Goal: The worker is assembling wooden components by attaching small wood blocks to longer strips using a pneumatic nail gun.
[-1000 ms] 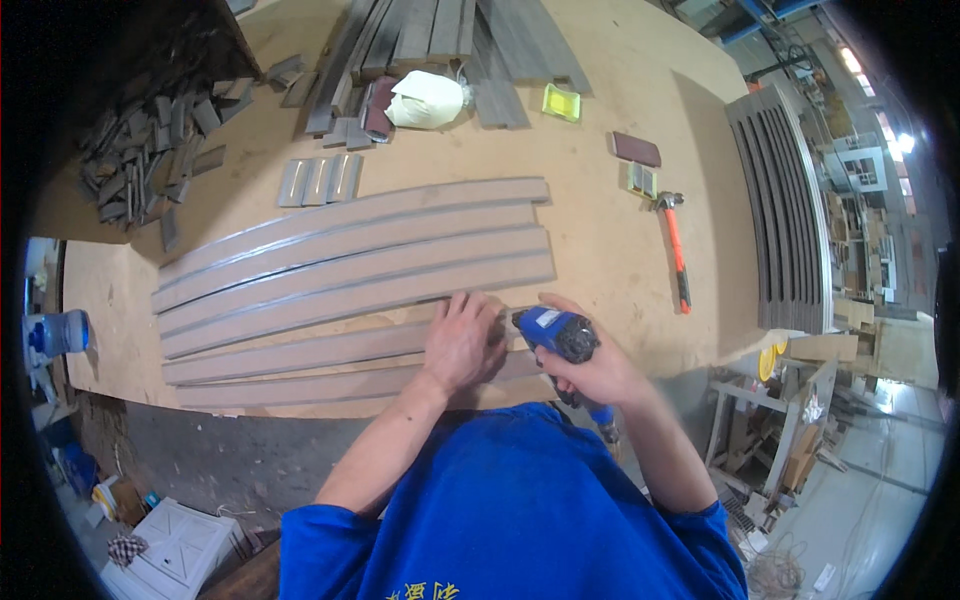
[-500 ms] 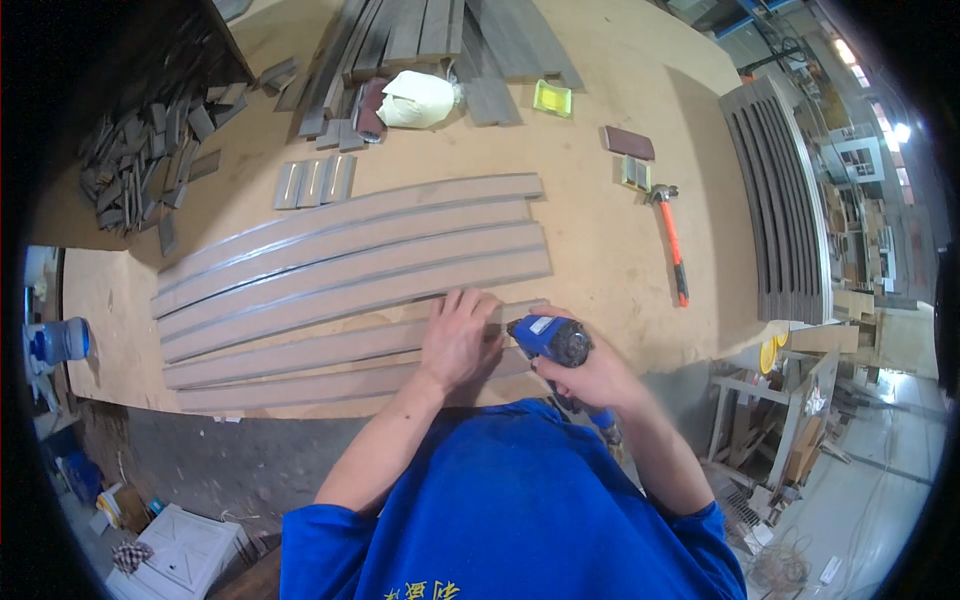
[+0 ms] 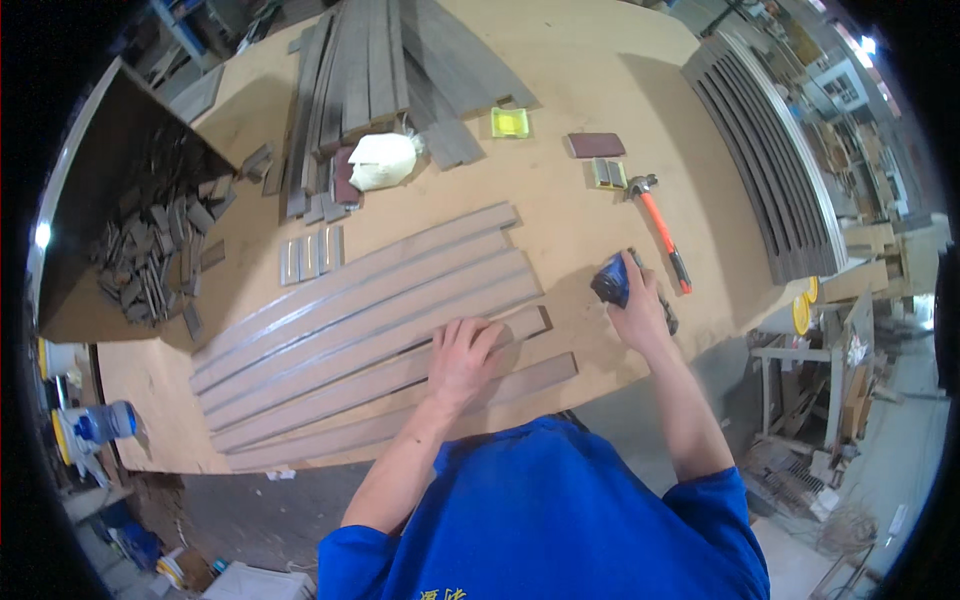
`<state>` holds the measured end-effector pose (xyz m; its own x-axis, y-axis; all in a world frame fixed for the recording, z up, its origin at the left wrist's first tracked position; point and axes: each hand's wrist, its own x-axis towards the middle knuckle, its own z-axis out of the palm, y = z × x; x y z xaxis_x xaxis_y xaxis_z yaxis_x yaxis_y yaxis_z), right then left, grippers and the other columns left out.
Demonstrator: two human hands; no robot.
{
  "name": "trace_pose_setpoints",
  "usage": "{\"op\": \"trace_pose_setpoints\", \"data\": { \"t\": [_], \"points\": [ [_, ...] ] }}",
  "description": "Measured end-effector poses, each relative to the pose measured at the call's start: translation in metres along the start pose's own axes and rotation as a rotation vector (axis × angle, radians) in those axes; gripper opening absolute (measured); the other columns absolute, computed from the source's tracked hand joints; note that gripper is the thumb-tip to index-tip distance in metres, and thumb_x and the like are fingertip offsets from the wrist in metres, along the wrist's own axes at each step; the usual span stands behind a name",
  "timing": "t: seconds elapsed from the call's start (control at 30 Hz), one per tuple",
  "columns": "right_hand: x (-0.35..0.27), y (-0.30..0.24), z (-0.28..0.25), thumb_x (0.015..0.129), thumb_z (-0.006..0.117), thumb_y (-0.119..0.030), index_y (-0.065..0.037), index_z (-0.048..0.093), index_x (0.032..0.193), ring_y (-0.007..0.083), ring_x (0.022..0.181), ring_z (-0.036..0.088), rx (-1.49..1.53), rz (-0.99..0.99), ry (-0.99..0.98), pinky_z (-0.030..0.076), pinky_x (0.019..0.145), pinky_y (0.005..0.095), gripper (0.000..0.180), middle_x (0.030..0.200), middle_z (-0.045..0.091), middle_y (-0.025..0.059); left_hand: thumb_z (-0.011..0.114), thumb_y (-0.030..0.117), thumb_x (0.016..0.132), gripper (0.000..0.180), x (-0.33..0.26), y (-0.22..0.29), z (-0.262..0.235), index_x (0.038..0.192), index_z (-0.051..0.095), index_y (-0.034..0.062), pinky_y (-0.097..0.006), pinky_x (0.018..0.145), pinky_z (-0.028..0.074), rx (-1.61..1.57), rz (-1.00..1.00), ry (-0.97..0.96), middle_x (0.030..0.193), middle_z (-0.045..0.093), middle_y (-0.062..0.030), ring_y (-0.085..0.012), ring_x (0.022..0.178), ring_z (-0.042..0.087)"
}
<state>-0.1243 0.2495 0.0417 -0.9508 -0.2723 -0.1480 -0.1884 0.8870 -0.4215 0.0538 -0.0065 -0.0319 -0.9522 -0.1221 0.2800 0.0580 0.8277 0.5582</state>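
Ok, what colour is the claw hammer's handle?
The handle is orange and black, clearest in the head view.

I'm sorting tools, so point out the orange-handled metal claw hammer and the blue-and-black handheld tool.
Claw hammer (image 3: 660, 229), head view: orange part of its handle.
Handheld tool (image 3: 611, 282), head view: its blue casing.

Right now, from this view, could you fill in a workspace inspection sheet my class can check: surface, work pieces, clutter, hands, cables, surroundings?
Surface: tan tabletop, shadowed near the grey slatted panels on the right.
Work pieces: long strips lie side by side; grey boards are piled at the far side.
Clutter: heap of small grey pieces at left; white bag; hammer lying at right.
Hands: left hand rests on the strips; right hand grips a blue power tool.
Cables: wire-like tangle on the floor, lower right; too blurred to identify.
Surroundings: blue water jug beyond the table's left end.
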Motion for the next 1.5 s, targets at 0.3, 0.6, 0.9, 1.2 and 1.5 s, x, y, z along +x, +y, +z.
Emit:
{"op": "trace_pose_setpoints", "data": {
  "t": [0.3,0.6,0.9,1.2,1.5],
  "points": [
    [-0.048,0.001,0.047,0.085,0.078,-0.017,-0.012,0.060,0.144,0.0373,0.131,0.050,0.164,-0.245,0.073,0.042,0.109,0.0522,0.061,0.139,0.058,0.0138,0.086,0.018,0.074,0.049,0.006,-0.012,-0.008,0.122,0.074,0.0200,-0.047,0.099,0.044,0.205,0.089,-0.007,0.119,0.066,-0.0007,-0.0252,0.117,0.059],
    [-0.055,-0.010,0.050,0.085,0.076,-0.014,-0.009,0.063,0.139,0.0375,0.117,0.060,0.213,-0.191,0.046,0.048,0.099,0.0486,0.055,0.124,0.066,0.0152,0.088,0.026,0.076,0.045,0.024,-0.005,-0.013,0.119,0.076,0.0218,-0.047,0.101,0.043,0.092,0.087,0.006,0.122,0.067,0.0027,-0.0245,0.116,0.059],
    [-0.038,0.000,0.058,0.085,0.076,-0.007,-0.006,0.063,0.138,0.0363,0.113,0.061,0.337,-0.165,0.039,0.050,0.098,0.0470,0.054,0.119,0.067,0.0154,0.076,0.023,0.090,0.042,0.021,-0.184,-0.148,0.126,0.065,0.0050,-0.052,0.106,0.046,0.322,-0.626,0.343,0.129,0.066,-0.0174,-0.0389,0.123,0.058],
    [0.012,-0.093,0.065,0.084,0.079,-0.015,-0.011,0.062,0.141,0.0394,0.126,0.052,0.272,-0.358,0.080,0.042,0.109,0.0506,0.059,0.139,0.057,0.0155,0.066,0.032,0.102,0.024,-0.021,-0.197,-0.141,0.111,0.063,0.0097,-0.054,0.107,0.034,0.518,-0.726,0.250,0.113,0.063,-0.0113,-0.0336,0.116,0.057],
    [-0.007,-0.107,0.094,0.082,0.080,-0.018,-0.014,0.062,0.140,0.0383,0.131,0.047,0.239,-0.469,-0.044,0.039,0.111,0.0534,0.061,0.143,0.052,0.0136,0.079,0.029,0.089,0.055,0.014,-0.222,-0.170,0.136,0.062,0.0067,-0.049,0.104,0.048,0.189,-0.778,0.140,0.121,0.067,-0.0127,-0.0357,0.113,0.064]
  ]
}}
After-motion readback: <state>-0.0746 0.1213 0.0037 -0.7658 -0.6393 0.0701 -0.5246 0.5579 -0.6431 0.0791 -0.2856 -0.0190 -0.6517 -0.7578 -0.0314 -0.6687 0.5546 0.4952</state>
